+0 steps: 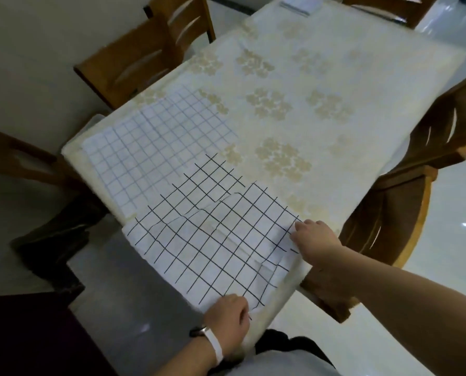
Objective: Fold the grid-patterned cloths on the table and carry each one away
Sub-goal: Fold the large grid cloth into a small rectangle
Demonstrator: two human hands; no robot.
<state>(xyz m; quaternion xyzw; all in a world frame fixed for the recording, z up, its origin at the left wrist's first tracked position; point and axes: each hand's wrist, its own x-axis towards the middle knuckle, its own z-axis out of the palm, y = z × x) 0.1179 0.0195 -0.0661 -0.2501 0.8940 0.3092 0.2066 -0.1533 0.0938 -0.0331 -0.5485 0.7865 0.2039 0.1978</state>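
Two grid cloths lie unfolded on the table (335,63); folding looks barely begun, none carried off.
At lower centre, the left hand (227,320) pinches the black-grid cloth (213,240) at its near corner; the right hand (314,241) pinches its right edge. The blue-grid cloth (156,147) lies flat, centre left.

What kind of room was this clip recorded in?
Probably a home dining area: a table under a floral tablecloth, wooden chairs around it, a glossy tiled floor.
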